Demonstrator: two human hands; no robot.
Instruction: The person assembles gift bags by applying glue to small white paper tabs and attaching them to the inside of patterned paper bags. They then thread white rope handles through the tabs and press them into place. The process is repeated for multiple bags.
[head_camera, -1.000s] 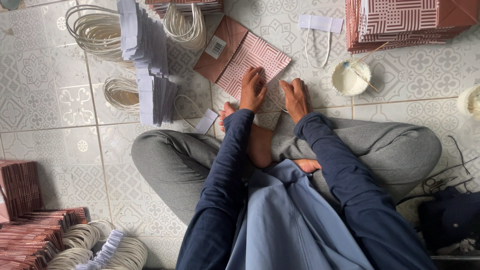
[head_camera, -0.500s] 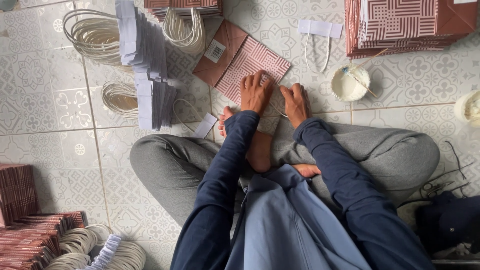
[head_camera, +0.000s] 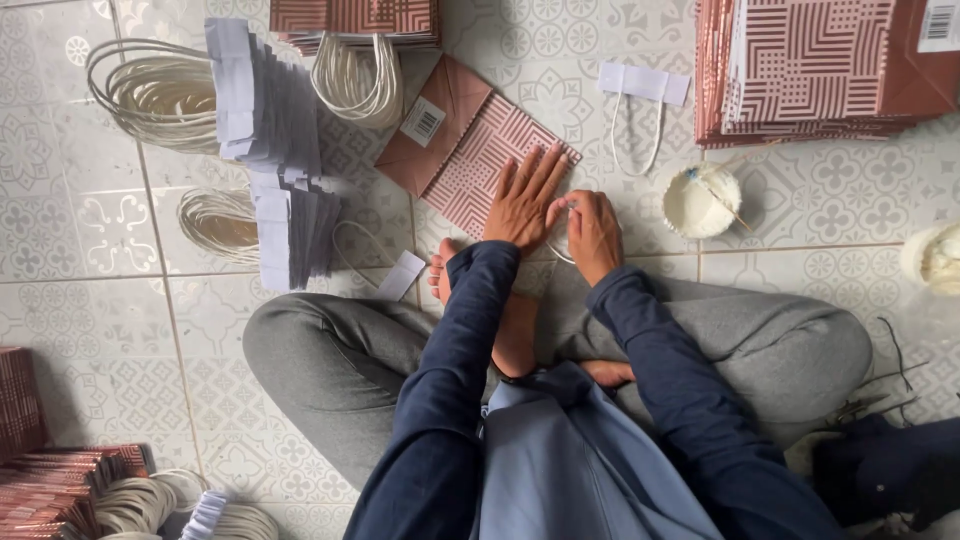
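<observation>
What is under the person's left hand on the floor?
The left hand presses flat on a folded pink patterned paper bag lying on the tiled floor. The bag's part beneath the palm is hidden.

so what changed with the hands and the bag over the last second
The left hand slid up from the floor edge and now lies flat, fingers spread, on the patterned paper bag. The right hand moved up beside it and pinches a thin cord loop at the bag's lower corner. The bag, the white paper strips and the glue bowl stayed put.

- left hand (head_camera: 524, 200) lies flat, fingers spread, on a patterned paper bag (head_camera: 478, 150) on the tiled floor (head_camera: 100, 290)
- right hand (head_camera: 594, 232) beside it pinches a thin cord loop (head_camera: 556, 250)
- glue bowl (head_camera: 702, 200) sits nearby
</observation>
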